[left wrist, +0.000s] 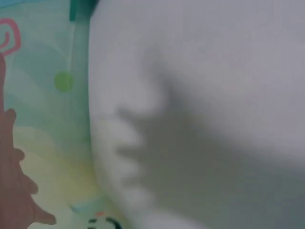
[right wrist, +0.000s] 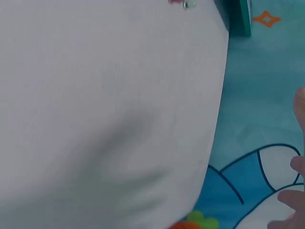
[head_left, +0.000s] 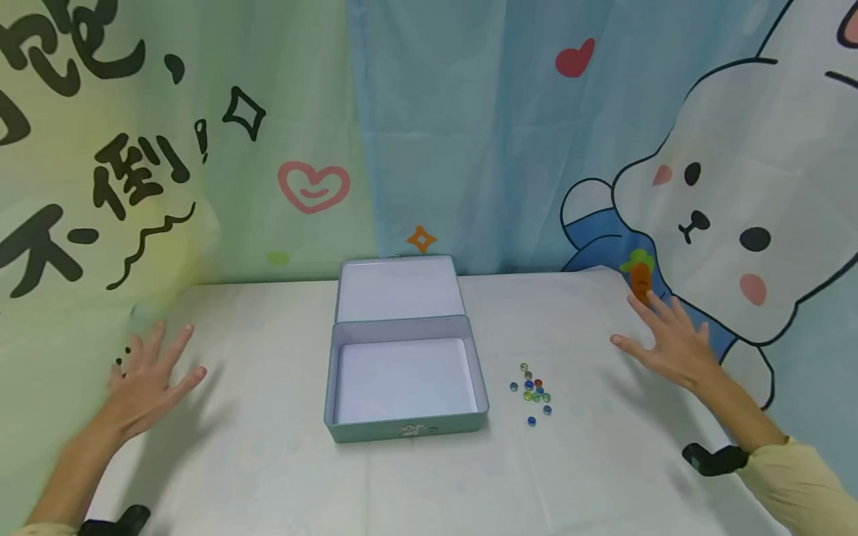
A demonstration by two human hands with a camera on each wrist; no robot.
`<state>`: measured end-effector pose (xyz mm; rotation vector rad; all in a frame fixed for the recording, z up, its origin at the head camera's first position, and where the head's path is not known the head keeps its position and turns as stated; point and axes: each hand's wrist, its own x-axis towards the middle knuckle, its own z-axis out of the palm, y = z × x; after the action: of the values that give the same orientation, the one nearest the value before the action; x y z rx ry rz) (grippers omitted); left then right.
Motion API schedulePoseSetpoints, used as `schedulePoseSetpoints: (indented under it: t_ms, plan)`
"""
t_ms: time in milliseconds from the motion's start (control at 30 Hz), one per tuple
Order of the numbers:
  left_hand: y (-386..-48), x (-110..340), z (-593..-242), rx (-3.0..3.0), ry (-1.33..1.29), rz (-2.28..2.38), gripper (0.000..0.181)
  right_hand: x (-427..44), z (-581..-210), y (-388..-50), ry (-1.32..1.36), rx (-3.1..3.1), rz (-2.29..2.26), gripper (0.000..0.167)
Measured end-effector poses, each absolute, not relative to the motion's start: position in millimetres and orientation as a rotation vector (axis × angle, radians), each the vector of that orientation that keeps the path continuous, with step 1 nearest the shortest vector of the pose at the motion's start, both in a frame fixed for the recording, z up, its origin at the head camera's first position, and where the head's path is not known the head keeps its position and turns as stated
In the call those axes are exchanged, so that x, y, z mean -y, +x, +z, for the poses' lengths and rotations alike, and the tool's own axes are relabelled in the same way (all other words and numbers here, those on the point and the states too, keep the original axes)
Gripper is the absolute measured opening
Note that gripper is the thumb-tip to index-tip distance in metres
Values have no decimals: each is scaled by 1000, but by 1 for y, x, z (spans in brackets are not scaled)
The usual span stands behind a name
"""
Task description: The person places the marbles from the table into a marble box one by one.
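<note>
A shallow green-edged tin box [head_left: 410, 429] stands on the white table with its lid [head_left: 401, 290] tipped back. Its light inside shows nothing lying in it. To its right lies a loose group of several small glass marbles [head_left: 529, 385], blue, green, yellowish and reddish. My left hand [head_left: 144, 383] is held over the left side of the table, fingers spread, holding nothing. Over the right side, my right hand [head_left: 673, 346] is spread too, also without anything in it. In the right wrist view, marbles [right wrist: 189, 3] peek in at the top edge.
A printed curtain [head_left: 436, 134] with a white cartoon animal, hearts and lettering hangs behind the table [head_left: 268, 461]. Black wrist straps [head_left: 716, 459] sit at both wrists. Shadows of both hands fall on the white cloth.
</note>
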<state>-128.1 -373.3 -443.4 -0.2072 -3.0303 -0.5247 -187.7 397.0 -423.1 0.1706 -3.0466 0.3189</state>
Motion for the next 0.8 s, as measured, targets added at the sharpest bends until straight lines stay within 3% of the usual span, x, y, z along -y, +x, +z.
schedulePoseSetpoints:
  t_ms: [300,500,600,800]
  plan:
    - [-125,332,-453,3001,-375,-1316,62,-363,-445,-156,285,2962,727,72]
    - [-115,289,-474,2771,-521,-1712,57,-330,-466,-129,334,2848,857,50]
    - [-111,268,-489,2587,-664,-1847,65,-319,-480,-119,329,2812,951,40]
    - [-105,238,-512,2575,-776,-1820,102,-305,-502,-106,399,2827,1175,37]
